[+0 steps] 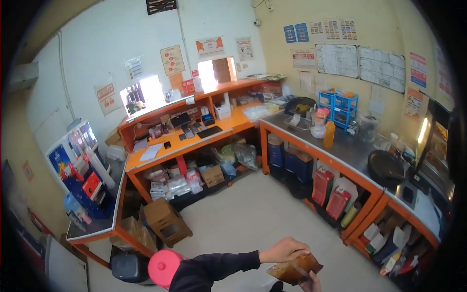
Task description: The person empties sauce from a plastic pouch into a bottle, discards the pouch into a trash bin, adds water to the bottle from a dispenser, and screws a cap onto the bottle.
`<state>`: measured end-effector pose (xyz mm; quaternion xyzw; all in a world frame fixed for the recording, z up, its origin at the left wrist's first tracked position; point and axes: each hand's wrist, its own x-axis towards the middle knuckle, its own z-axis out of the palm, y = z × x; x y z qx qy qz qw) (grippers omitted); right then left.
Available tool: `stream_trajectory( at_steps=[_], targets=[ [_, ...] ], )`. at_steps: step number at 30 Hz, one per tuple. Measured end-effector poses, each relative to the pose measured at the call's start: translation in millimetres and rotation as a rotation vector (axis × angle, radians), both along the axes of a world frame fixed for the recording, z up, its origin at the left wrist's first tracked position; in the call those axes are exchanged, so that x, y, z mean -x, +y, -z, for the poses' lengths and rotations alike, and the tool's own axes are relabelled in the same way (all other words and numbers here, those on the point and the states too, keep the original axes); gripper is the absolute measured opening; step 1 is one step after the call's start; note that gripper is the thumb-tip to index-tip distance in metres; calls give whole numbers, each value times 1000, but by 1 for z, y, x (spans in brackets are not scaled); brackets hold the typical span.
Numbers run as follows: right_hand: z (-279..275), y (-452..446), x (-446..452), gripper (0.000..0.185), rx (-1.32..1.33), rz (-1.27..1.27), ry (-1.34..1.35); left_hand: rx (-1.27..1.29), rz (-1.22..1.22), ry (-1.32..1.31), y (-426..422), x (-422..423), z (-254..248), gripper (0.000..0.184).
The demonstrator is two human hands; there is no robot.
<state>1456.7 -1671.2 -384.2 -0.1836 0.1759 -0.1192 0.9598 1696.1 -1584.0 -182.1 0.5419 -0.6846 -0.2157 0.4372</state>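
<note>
A clear plastic pouch of brown sauce hangs tilted over the floor at the bottom of the head view. My left hand, reaching in from a black sleeve, is closed with its fingers pinching the pouch's upper edge. Below it, at the lower right side of the same pouch, my right hand grips with thumb and fingers. The frame's bottom edge cuts off much of that hand. A pink round lid on a bin lies beside my left sleeve.
A dark-topped counter on the right carries a yellow bottle, blue rack and black pan. An orange desk with phones stands at the back. A brown stool sits left on the tiled floor.
</note>
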Motion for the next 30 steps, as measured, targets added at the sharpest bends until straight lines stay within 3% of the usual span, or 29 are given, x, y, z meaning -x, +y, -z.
stream_trajectory(
  at_steps=[1,4,10,16,19,24,26,30],
  targets=[
    [-6,-22,-25,72,91,68,101,-14,-18,3,-18,-21,-4,19],
    [-29,-86,-111,70,187,-26,-134,-18,-153,21,-60,-88,-11,20],
    [3,-196,-245,81,248,-234,-44,-89,-381,191,-147,-208,-13,15],
    [-9,-277,-364,79,121,-40,-45,-78,-360,103,-262,-334,-10,14],
    [-29,-325,-412,75,83,119,8,-79,-265,119,-338,-394,-27,16],
    [-58,-406,-451,75,129,442,-3,-208,11,372,-485,-445,-57,14],
    [-78,-448,-463,78,302,534,30,-150,89,379,-541,-456,-52,13],
    [-112,-532,-483,80,222,685,-130,18,178,292,-613,-460,-92,13]
  ],
)
